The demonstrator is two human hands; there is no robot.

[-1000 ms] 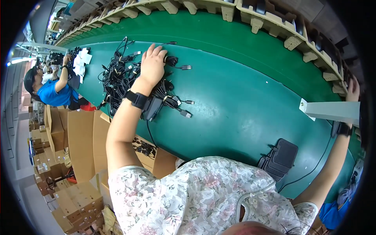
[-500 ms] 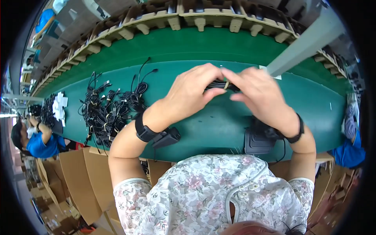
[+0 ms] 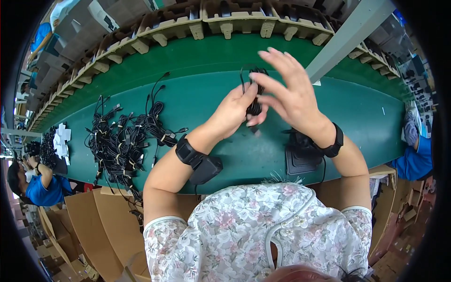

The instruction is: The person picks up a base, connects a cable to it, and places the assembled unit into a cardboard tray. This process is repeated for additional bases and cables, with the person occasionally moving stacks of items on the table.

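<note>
Above the green tabletop [image 3: 256, 155], my left hand [image 3: 235, 110] grips a coiled black cable [image 3: 257, 107], thumb on its near face and fingers behind. The coil is turned upright, and one loop stands out at its top. My right hand [image 3: 293, 91] is beside it on the right, fingers spread; its thumb and index finger point at the coil. Whether they touch it I cannot tell. A large pile of coiled black cables [image 3: 124, 141], several bound with pale ties, lies on the table to the left.
A black boxy device [image 3: 303, 162] with a lead lies under my right forearm. Thin tie strands [image 3: 282, 179] lie by the near edge. Moulded trays [image 3: 239, 21] line the back; a grey post [image 3: 347, 40] rises at right. Cardboard boxes [image 3: 82, 225] stand below. Co-workers [image 3: 44, 188] sit at both sides.
The coil has turned from lying sideways between both hands to upright in my left hand. My right hand has let go and opened, fingers raised. The view has shifted slightly.
</note>
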